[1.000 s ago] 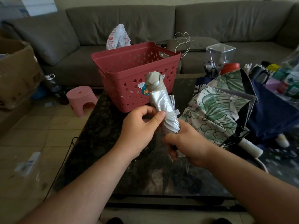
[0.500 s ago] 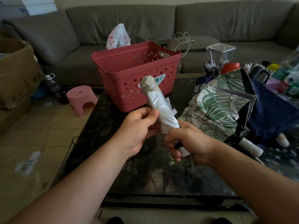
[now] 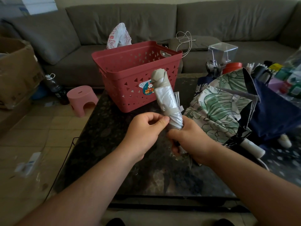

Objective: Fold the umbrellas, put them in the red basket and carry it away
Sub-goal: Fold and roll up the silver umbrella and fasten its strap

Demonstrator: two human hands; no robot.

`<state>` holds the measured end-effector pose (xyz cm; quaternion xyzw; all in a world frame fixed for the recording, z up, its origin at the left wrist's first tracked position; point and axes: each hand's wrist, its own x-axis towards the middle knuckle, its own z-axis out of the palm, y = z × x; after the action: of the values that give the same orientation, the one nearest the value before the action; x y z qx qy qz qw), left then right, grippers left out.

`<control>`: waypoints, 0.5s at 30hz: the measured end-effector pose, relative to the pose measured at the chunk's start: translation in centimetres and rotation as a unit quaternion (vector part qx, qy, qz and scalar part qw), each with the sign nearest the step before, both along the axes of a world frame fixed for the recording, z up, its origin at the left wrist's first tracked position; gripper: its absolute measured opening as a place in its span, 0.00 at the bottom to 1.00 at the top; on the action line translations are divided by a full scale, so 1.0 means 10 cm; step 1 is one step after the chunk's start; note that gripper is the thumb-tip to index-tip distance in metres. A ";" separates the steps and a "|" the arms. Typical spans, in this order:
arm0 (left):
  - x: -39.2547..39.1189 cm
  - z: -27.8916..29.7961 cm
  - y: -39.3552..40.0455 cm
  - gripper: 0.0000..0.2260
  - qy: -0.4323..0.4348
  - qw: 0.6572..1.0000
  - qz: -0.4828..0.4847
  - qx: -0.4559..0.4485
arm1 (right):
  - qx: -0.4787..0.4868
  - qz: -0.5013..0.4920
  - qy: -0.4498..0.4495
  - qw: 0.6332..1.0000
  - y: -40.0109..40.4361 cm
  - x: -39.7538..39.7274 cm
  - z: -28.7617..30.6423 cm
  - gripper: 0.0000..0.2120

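Observation:
A folded grey and silver umbrella (image 3: 166,97) stands nearly upright over the dark table, just in front of the red basket (image 3: 130,75). My right hand (image 3: 190,141) grips its lower end and handle. My left hand (image 3: 145,132) pinches the umbrella's fabric near the bottom with thumb and fingers. To the right, a leaf-print umbrella (image 3: 216,108) lies half open on the table, its pale handle (image 3: 251,148) pointing toward me. A dark blue umbrella (image 3: 276,115) lies beside and behind it.
The dark stone table (image 3: 114,144) holds a clear box (image 3: 222,53), an orange tub (image 3: 232,66) and assorted clutter at the back right. A grey sofa (image 3: 195,18) runs behind. A pink stool (image 3: 81,98), a bottle (image 3: 55,87) and a cardboard box (image 3: 16,69) stand on the floor at left.
The grey umbrella tilted left half a second ago and has swung back closer to upright. My left hand has shifted its pinch along the lower fabric; my right hand keeps its grip.

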<state>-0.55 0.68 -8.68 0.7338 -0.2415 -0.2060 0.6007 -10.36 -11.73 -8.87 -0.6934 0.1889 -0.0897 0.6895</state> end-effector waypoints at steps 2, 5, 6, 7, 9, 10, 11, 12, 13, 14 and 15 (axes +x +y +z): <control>-0.01 0.00 0.00 0.05 0.005 1.000 -0.007 0.005 | -0.021 -0.007 -0.005 1.000 -0.01 0.01 -0.01 0.11; -0.02 -0.01 -0.01 0.06 0.013 1.000 -0.009 0.006 | -0.063 -0.018 -0.013 0.998 -0.01 0.01 -0.03 0.12; -0.02 -0.01 -0.02 0.06 0.026 1.000 -0.012 0.001 | -0.075 -0.022 -0.017 0.997 -0.01 0.01 -0.03 0.12; -0.03 0.00 -0.03 0.06 0.047 0.999 -0.014 -0.010 | -0.075 -0.025 -0.024 0.997 0.00 0.01 -0.02 0.12; -0.02 0.02 -0.05 0.06 0.096 0.995 -0.015 -0.039 | -0.025 -0.029 -0.035 0.999 0.01 0.01 0.02 0.11; -0.01 0.04 -0.06 0.06 0.111 0.992 -0.014 -0.054 | 0.015 -0.025 -0.036 0.999 0.02 0.01 0.04 0.11; 0.00 0.05 -0.07 0.07 0.119 0.991 -0.012 -0.064 | 0.056 -0.016 -0.036 0.998 0.03 0.01 0.07 0.13; 0.01 0.06 -0.08 0.06 0.126 0.989 -0.013 -0.072 | 0.089 -0.004 -0.036 0.995 0.03 0.02 0.09 0.16; 0.02 0.06 -0.08 0.07 0.131 0.988 -0.018 -0.076 | 0.117 0.008 -0.037 0.992 0.03 0.02 0.11 0.19; 0.02 0.06 -0.09 0.08 0.133 0.988 -0.024 -0.077 | 0.137 0.017 -0.034 0.990 0.03 0.02 0.13 0.21; 0.02 0.05 -0.09 0.10 0.134 0.988 -0.026 -0.074 | 0.150 0.026 -0.028 0.988 0.02 0.01 0.16 0.22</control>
<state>-0.36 -0.26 -8.15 0.6468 -0.1925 -0.2993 0.6746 -10.25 -11.52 -7.31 -0.5842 0.1632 -0.0619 0.7926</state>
